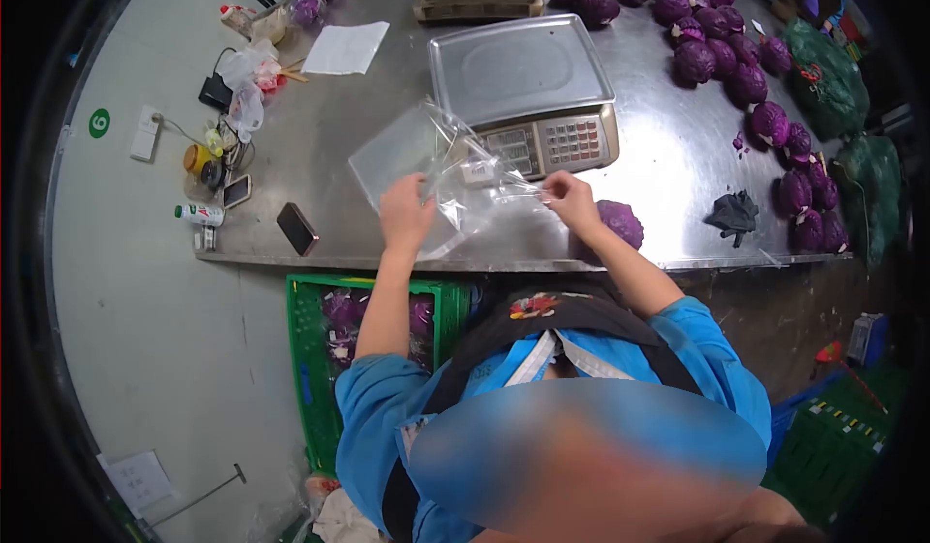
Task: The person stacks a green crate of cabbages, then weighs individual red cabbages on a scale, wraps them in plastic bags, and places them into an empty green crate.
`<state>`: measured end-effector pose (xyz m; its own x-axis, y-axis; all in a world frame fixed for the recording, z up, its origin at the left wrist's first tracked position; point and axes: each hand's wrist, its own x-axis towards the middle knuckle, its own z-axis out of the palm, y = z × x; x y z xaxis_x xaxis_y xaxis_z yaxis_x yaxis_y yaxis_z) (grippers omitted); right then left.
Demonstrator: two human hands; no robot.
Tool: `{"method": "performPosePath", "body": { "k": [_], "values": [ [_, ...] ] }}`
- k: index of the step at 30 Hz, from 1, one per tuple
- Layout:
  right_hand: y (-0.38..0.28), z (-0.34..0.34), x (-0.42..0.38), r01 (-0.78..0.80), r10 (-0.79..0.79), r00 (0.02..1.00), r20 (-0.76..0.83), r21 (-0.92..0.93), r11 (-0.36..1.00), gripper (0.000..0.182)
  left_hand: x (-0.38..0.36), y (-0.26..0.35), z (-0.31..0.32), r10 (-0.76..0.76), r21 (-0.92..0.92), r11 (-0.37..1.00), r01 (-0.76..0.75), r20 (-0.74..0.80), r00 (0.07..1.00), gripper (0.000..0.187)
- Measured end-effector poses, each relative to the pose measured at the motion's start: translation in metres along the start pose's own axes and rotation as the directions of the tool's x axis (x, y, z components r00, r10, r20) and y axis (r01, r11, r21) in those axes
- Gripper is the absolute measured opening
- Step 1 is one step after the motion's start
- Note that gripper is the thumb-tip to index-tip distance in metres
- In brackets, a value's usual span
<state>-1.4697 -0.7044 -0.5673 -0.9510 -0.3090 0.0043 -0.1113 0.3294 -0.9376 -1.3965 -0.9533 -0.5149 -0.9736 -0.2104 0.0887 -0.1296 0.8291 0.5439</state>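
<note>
Both my hands hold a clear plastic bag over the front of the steel table. My left hand pinches its left edge. My right hand grips its right edge, just in front of the electronic scale. A purple cabbage lies on the table right beside my right forearm. A stack of flat clear bags sits under the held bag, left of the scale.
Several purple cabbages lie across the table's far right, beside green mesh sacks. A dark glove, a phone, a bottle and clutter are on the table. A green crate with cabbages stands below the edge.
</note>
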Motion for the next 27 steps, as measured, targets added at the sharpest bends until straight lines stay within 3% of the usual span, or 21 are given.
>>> {"method": "performPosePath", "body": {
  "k": [2,4,5,7,9,10,11,12,13,14,15,16,17,18,19,20,21,23,25,26,27],
  "values": [
    [-0.014,-0.004,0.008,-0.040,0.050,0.994,-0.096,0.107,0.993,0.015,0.001,0.062,-0.052,0.503,0.273,0.864,-0.423,-0.452,0.737,0.024],
    [-0.082,-0.014,0.011,0.006,0.021,0.999,-0.048,0.512,0.859,0.016,-0.017,0.122,-0.053,0.668,0.053,0.701,-0.712,-0.398,0.628,0.032],
    [-0.113,-0.025,0.012,0.291,-0.219,0.954,-0.204,0.455,0.842,0.014,-0.011,0.123,-0.042,0.671,0.044,0.695,-0.718,-0.397,0.626,0.032],
    [-0.158,-0.060,0.016,0.701,-0.622,0.689,-0.372,0.125,0.702,0.009,0.007,0.121,-0.018,0.447,-0.077,0.891,-0.448,0.318,0.836,0.032],
    [-0.174,-0.092,0.030,0.800,-0.779,0.505,-0.372,-0.136,0.584,0.009,0.009,0.132,-0.026,0.503,-0.312,0.864,-0.394,0.550,0.667,0.031],
    [-0.174,-0.102,0.031,0.538,-0.532,0.838,-0.123,0.357,0.764,0.013,0.006,0.137,-0.032,0.552,-0.500,0.833,-0.239,0.712,0.435,0.031],
    [-0.171,-0.113,0.031,0.036,-0.292,0.914,0.281,0.662,0.749,0.019,0.002,0.140,-0.042,0.624,-0.694,0.718,-0.059,0.603,0.497,0.027],
    [-0.141,-0.124,0.028,-0.279,-0.153,0.722,0.675,0.486,0.828,0.027,0.007,0.132,-0.039,0.633,-0.696,0.715,-0.066,0.604,0.483,0.027],
    [-0.107,-0.117,0.029,-0.073,0.068,0.562,0.824,-0.033,0.997,0.029,0.015,0.121,-0.029,0.614,-0.937,0.276,0.212,0.342,0.711,0.024],
    [-0.091,-0.104,0.008,-0.085,-0.098,0.450,0.888,0.152,0.985,0.032,0.021,0.114,-0.019,0.392,-0.911,-0.292,0.291,0.163,0.905,0.021],
    [-0.115,-0.099,-0.023,-0.431,-0.047,0.474,0.879,0.278,0.858,0.032,0.020,0.116,-0.010,0.401,-0.909,-0.293,0.297,0.166,0.901,0.021],
    [-0.116,-0.094,-0.039,-0.484,-0.104,0.577,0.810,0.442,0.755,0.026,0.013,0.120,0.001,0.433,-0.584,-0.646,0.491,0.249,0.866,0.018],
    [-0.096,-0.095,-0.033,-0.230,-0.309,0.756,0.576,0.677,0.699,0.026,0.009,0.121,0.016,0.494,-0.105,-0.832,0.544,0.304,0.815,0.016],
    [-0.076,-0.097,-0.027,0.069,-0.481,0.833,0.274,0.811,0.580,0.026,-0.001,0.110,0.044,0.593,0.020,-0.762,0.647,0.424,0.685,0.015],
    [-0.094,-0.106,-0.036,-0.013,-0.224,0.973,0.063,0.976,0.219,0.026,-0.010,0.100,0.073,0.667,0.172,-0.691,0.702,0.526,0.527,0.015],
    [-0.071,-0.119,-0.034,-0.283,-0.333,0.929,0.164,0.893,-0.349,0.026,-0.026,0.102,0.074,0.686,0.017,-0.513,0.858,0.609,0.398,0.015],
    [-0.044,-0.118,-0.047,-0.370,-0.303,0.914,0.269,0.859,-0.355,0.024,-0.041,0.105,0.074,0.688,-0.091,-0.272,0.958,0.677,0.259,0.016],
    [-0.001,-0.103,-0.104,-0.487,0.038,0.866,0.499,0.821,0.298,0.021,-0.030,0.104,0.071,0.679,-0.577,0.239,0.781,0.674,0.291,0.016],
    [0.004,-0.095,-0.146,-0.300,0.069,0.888,0.456,0.459,0.836,0.022,-0.007,0.091,0.080,0.574,-0.677,0.044,0.734,0.619,0.536,0.014],
    [0.008,-0.094,-0.159,-0.096,0.026,0.963,0.270,0.250,0.963,0.024,-0.010,0.089,0.099,0.576,-0.676,0.039,0.735,0.617,0.536,0.014],
    [0.024,-0.104,-0.158,-0.188,0.196,0.980,0.010,-0.247,0.951,0.021,-0.021,0.085,0.129,0.313,-0.694,0.134,0.708,0.707,0.634,0.012]
  ]
}}
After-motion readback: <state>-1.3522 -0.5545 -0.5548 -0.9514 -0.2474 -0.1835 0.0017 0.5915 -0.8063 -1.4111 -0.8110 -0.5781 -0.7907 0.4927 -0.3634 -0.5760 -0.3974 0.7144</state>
